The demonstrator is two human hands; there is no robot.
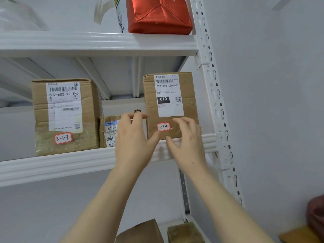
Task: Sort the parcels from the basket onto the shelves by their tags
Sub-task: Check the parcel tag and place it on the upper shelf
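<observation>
Parcel 3-1-9 (171,106): cardboard box standing upright on the middle shelf (70,162), at the shelf's right end, just beside the white slotted upright (213,95). Shipping label faces out and reads 010-010-L30-551. The red-bordered handwritten tag (163,127) sits low on the front. Box bottom is right at the middle shelf's front lip. Left grip (133,137) is in front of the shelf lip, at the box's lower left corner: thumb against the front face, fingers (135,117) pointing up beside the left edge, loosely extended and not wrapped round anything. Right grip (185,142) is at the lower right of the box: fingers spread and relaxed over the front face, thumb near the bottom edge, also not clamping. Can't tell if the right fingertips actually touch the cardboard. Also on the middle shelf: parcel 3-1-7 (64,116), a larger box toward the left, label 502-602-12. A small parcel (108,131) stands touching its right side, partly hidden behind the left grip, well short of 3-1-9. On the tier above the middle shelf sits a red fabric bag (157,14). Below the middle shelf, the tops of two more brown parcels (143,232) (184,232) show at the frame's bottom edge.
</observation>
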